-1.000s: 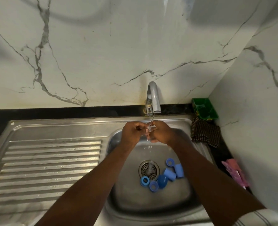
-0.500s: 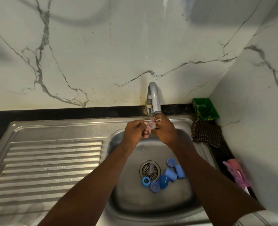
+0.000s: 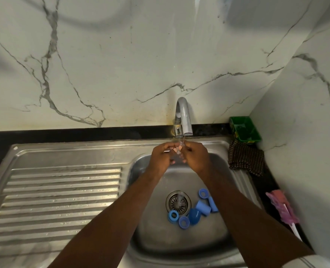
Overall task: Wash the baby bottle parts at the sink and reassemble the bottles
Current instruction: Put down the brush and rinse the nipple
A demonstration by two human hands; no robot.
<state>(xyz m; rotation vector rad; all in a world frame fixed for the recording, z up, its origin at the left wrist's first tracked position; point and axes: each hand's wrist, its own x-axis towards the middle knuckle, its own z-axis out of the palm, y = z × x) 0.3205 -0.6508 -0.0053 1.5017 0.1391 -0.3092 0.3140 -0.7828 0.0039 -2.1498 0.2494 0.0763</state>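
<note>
White marble wall (image 3: 121, 74) with grey veins, meeting a second marble wall at the right; black counter strip (image 3: 83, 134) below it. Steel sink (image 3: 179, 242) set into the counter, ribbed drainboard (image 3: 63, 190) to the left of the basin. Curved metal tap (image 3: 183, 117) stands at the back edge, with a thin stream of water falling from its spout.

Both hands are together directly under the spout, above the back of the basin. The left hand (image 3: 161, 157) and right hand (image 3: 196, 157) have fingers curled inward, fingertips meeting and pinching a small clear piece (image 3: 178, 149) between them. The piece is pale, see-through and mostly hidden by the fingers; its long axis and the way it points cannot be told.

Blue bottle parts (image 3: 194, 219) lie in a loose cluster on the basin floor, just right of and below the drain (image 3: 178, 202). Three are ring-shaped with their openings facing up. One is a darker rounded cap. Two lighter tube-shaped caps lie on their sides, long axes running from upper left to lower right; the right forearm partly covers the far one.

On the counter at right: green tray (image 3: 245, 128) in the corner, brown checked cloth (image 3: 246, 157) just in front of it, pink brush (image 3: 282, 207) nearer the viewer
</note>
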